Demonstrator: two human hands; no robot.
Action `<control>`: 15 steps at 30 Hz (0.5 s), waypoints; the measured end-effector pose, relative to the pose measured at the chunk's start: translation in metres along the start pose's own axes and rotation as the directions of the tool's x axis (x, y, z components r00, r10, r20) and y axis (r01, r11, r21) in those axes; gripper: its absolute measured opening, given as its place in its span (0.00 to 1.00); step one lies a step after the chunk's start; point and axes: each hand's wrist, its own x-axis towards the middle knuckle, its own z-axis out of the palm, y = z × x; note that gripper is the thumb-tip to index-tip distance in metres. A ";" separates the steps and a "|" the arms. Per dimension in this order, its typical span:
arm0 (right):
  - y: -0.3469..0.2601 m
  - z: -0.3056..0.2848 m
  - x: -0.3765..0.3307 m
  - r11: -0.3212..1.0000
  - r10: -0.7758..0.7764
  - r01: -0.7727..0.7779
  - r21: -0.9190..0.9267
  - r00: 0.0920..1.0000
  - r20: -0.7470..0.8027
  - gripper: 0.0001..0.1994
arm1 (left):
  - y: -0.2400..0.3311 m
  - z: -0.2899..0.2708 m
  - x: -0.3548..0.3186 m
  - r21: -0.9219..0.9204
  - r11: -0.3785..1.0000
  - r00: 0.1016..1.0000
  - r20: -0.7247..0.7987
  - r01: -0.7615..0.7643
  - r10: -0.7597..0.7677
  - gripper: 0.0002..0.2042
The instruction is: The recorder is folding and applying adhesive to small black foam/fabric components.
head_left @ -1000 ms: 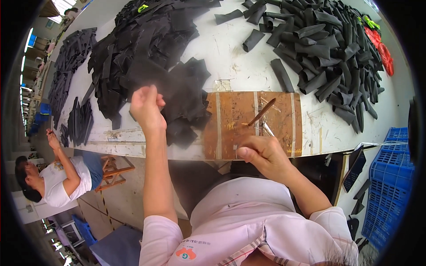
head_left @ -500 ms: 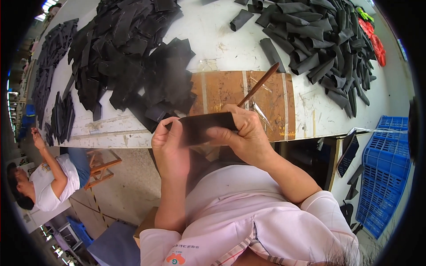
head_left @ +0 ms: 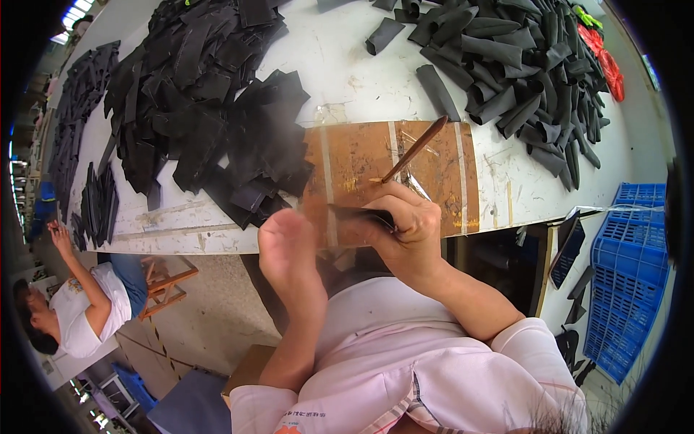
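Observation:
My right hand (head_left: 413, 223), above the near edge of the brown board (head_left: 354, 160), is closed on a dark fabric piece (head_left: 367, 215). The piece looks bent over, with one end held at the thumb and fingers. From the same hand a slim brown wooden stick (head_left: 416, 150) points up and to the right; its lower end is hidden by the fingers. My left hand (head_left: 290, 239) is raised to the left of the piece, apart from it. Motion smears its fingers, so whether it is open or closed is unclear.
A big heap of flat black pieces (head_left: 195, 87) lies at the left of the white table (head_left: 340, 79). Rolled dark grey tubes (head_left: 506, 65) are piled at the right. A blue crate (head_left: 627, 282) stands at the far right. At the far left sits another person (head_left: 94, 307).
My left hand has let go of the dark piece and drawn away from it. My right hand keeps the piece and the stick, and the piece now looks bent over rather than stretched flat.

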 end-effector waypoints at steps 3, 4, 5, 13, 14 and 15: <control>0.005 0.001 0.000 0.984 -0.148 0.145 -0.100 0.989 -0.020 0.09 | 0.014 -0.007 -0.012 0.204 0.971 0.986 0.132 -0.126 0.101 0.08; 0.008 0.002 0.000 0.985 -0.146 0.144 -0.095 0.989 -0.015 0.09 | 0.022 -0.005 -0.017 0.154 0.988 0.978 0.210 -0.029 -0.004 0.09; 0.012 0.004 0.000 0.965 -0.226 0.220 -0.139 0.974 -0.029 0.10 | 0.028 -0.003 -0.020 0.110 0.991 0.951 0.292 0.074 -0.104 0.09; 0.016 0.002 -0.004 0.887 -0.352 0.344 -0.307 0.935 0.030 0.13 | 0.030 0.003 -0.016 0.022 0.942 0.893 0.311 0.334 -0.324 0.08; 0.018 0.003 -0.005 0.873 -0.375 0.362 -0.327 0.927 0.025 0.13 | 0.028 0.005 -0.018 -0.013 0.938 0.901 0.283 0.346 -0.328 0.07; 0.020 0.004 -0.005 0.858 -0.398 0.379 -0.347 0.917 0.019 0.14 | 0.028 0.006 -0.019 -0.048 0.933 0.908 0.255 0.356 -0.333 0.06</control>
